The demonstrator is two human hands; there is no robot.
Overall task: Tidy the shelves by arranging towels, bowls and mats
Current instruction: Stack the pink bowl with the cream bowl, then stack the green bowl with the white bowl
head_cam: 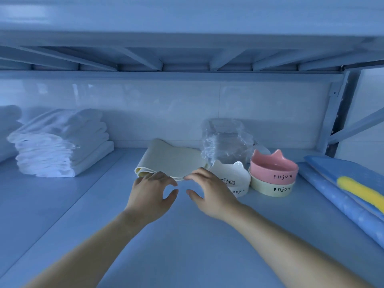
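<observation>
Towels (62, 144): white, folded stack, far left of mat.
Mat (172, 161): cream, folded flat.
Bowls (273, 173): pink on cream, right of mat.

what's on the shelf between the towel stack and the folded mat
Nothing: in the head view, bare shelf runs between the towel stack and the folded mat. The left hand is at the mat's front edge, not in that gap.

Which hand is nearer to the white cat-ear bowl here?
Right. The right hand is directly in front of the white cat-ear bowl, overlapping its left edge in this view. The left hand is farther left, at the folded mat's front edge.
</observation>
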